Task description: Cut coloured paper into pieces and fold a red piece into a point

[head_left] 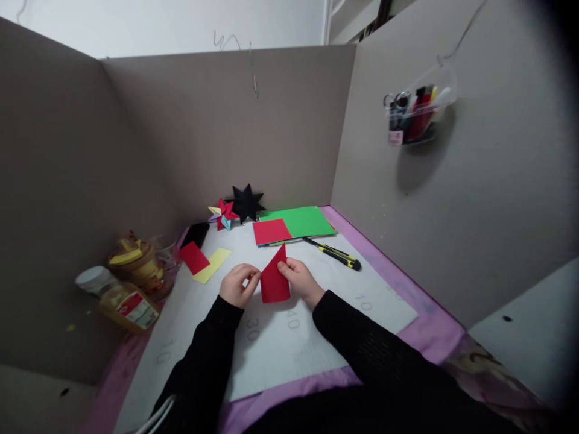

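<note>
A piece of red paper (275, 283) is held up above the white mat (280, 355), its top edge slanting to a point at the upper right. My left hand (239, 284) pinches its left edge between thumb and fingertips. On the right side, my right hand (300, 278) grips the same paper, thumb in front and the other fingers mostly hidden behind. Left of my hands lie a red paper rectangle (195, 258) and a yellow paper strip (213, 265), the red one overlapping the yellow. A black and yellow utility knife (337, 254) rests beyond my right hand.
Green sheets (310, 222) with a red square (271, 231) lie at the back. Beside them are a black paper star (246, 203) and a multicoloured star (223, 214). A dark phone (195, 234), a glue bottle (129, 306) and a pot (136, 262) stand left. A tool basket (418, 117) hangs right.
</note>
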Demonstrator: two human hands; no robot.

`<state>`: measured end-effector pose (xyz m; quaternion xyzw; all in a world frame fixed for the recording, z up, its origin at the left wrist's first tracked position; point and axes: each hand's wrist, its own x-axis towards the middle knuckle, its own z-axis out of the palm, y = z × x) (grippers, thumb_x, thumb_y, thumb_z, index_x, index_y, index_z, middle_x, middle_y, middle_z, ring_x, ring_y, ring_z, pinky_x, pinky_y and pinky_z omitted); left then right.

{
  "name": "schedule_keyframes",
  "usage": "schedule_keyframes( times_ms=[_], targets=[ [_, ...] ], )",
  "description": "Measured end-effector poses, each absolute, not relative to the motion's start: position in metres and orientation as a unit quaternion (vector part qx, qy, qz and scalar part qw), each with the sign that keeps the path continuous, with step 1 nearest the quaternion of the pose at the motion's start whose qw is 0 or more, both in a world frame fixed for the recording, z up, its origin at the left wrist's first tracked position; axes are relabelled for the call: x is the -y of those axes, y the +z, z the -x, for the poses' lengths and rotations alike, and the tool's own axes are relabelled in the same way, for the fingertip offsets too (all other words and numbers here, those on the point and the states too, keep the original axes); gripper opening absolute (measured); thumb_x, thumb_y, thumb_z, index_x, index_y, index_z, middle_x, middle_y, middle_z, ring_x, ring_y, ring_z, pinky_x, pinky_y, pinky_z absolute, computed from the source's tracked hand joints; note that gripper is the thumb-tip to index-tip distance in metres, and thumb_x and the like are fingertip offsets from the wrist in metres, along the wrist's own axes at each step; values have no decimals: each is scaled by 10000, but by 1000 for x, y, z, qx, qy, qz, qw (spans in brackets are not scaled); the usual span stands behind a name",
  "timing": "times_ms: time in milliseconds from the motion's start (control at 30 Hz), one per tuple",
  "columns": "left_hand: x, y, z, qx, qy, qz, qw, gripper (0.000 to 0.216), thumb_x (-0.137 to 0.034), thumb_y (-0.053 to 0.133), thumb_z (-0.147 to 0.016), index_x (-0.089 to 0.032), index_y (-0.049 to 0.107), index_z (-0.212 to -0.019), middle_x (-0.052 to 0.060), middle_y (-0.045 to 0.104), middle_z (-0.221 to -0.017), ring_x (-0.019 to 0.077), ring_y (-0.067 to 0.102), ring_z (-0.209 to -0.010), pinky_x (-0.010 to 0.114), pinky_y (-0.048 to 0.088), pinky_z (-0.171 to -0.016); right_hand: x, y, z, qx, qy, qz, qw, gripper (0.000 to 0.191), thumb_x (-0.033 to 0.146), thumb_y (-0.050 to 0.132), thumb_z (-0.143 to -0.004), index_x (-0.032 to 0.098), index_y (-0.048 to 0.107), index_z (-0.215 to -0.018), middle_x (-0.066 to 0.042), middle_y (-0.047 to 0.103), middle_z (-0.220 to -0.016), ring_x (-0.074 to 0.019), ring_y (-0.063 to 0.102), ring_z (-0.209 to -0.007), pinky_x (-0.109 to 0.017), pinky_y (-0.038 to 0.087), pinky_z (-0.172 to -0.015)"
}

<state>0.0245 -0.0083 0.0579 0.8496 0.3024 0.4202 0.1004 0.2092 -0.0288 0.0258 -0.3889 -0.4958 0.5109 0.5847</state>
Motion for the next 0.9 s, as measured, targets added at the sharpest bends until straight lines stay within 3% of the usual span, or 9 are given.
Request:
schedule_keyframes(
  times_ms=[133,333,567,767,900],
  targets=[
    [10,58,-27,-325,396,-850,126,148,-209,473,-835,-176,571,-729,25,592,-710,127,538,-653,237,423,-588,29,28,-207,473,529,358,607,313,414,681,-679,170,565,-837,-14,621,-761,-144,559,-668,-277,443,-648],
    [11,52,-33,-332,364,-856,154,151,-200,461,-822,-174,561,-713,8,572,-696,108,511,-619,210,395,-542,35,35,-204,463,507,373,624,544,237,732,-588,226,466,-1063,47,561,-730,-111,526,-627,-239,440,-616],
    [14,52,-36,-326,375,-854,154,170,-213,479,-833,-168,586,-709,12,581,-677,105,509,-593,213,411,-540,37,37,-203,442,484,416,630,506,252,723,-576,211,474,-1014,50,551,-696,-117,522,-600,-253,445,-602],
    [8,46,-32,-283,414,-853,142,186,-174,504,-832,-191,657,-936,65,666,-897,145,618,-799,244,491,-680,34,36,-203,441,470,427,634,438,271,726,-583,207,471,-933,43,563,-712,-119,532,-615,-260,452,-614],
    [6,40,-30,-278,406,-861,127,224,-136,489,-824,-185,672,-943,74,677,-902,157,636,-813,261,511,-698,34,35,-203,451,456,429,636,393,266,726,-584,204,469,-875,42,567,-718,-118,533,-621,-256,450,-610]
  ],
)
